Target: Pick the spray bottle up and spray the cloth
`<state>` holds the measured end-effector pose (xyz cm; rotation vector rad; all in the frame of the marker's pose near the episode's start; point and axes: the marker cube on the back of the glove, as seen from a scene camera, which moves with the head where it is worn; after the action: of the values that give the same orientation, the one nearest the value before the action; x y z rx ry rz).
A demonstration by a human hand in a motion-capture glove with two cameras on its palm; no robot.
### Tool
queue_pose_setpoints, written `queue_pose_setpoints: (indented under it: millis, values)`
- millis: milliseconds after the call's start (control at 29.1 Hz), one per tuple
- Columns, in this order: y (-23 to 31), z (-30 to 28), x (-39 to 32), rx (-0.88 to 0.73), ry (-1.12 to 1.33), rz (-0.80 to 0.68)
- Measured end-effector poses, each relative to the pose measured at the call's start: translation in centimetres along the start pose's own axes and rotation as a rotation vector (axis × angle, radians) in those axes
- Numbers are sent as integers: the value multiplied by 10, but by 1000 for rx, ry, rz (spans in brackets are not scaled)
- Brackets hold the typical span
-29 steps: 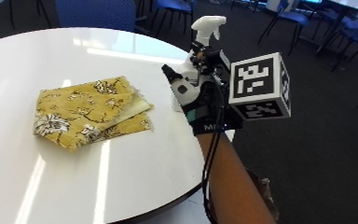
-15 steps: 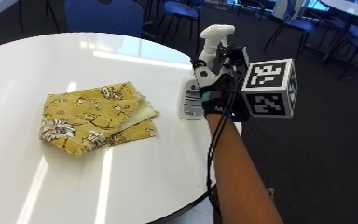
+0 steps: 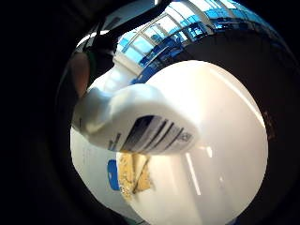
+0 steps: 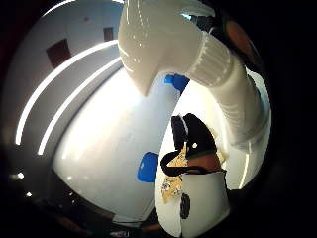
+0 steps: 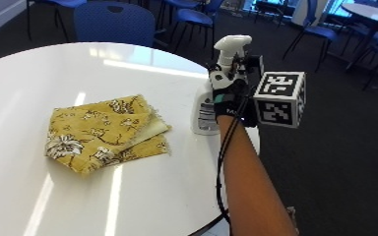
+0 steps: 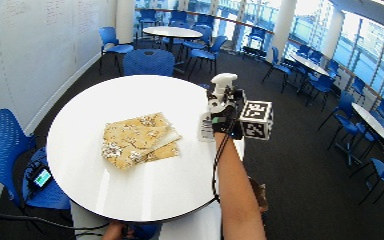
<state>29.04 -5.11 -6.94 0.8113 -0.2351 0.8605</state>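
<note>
One gloved right hand (image 5: 227,87) is in the middle right of the outside view, at the end of a bare arm that comes up from the bottom of the frame. Its fingers are curled round the neck of the white spray bottle (image 5: 210,101), just under the white spray head. The bottle stands up straight. Its bottom looks like it sits on the round white table (image 5: 58,191), near the table's right edge, but I cannot tell for sure if it touches.

To the left of the bottle, in the middle left of the frame, lies the yellow cloth (image 5: 104,133). It has a flower pattern and is folded into layers. It lies flat on the table and does not touch the bottle.

In the wide outside view the hand (image 6: 220,111) and the bottle (image 6: 208,125) are near the middle of the frame, and the cloth (image 6: 137,139) is to their left on the table (image 6: 145,195).

In the little finger side palm view the bottle (image 3: 136,126) fills the middle, very close, with its black and white label showing. The cloth (image 3: 133,176) is a small yellow patch on the table past it.

In the thumb side palm view the white spray head and ridged collar of the bottle (image 4: 198,49) fill the upper part of the frame. A bit of the cloth (image 4: 173,186) shows lower down
</note>
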Motion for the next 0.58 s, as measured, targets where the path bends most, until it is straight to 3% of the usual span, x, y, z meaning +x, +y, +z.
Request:
queue_pose_setpoints:
  millis: [585]
  values:
    - [-12,5,11,49,-25,168]
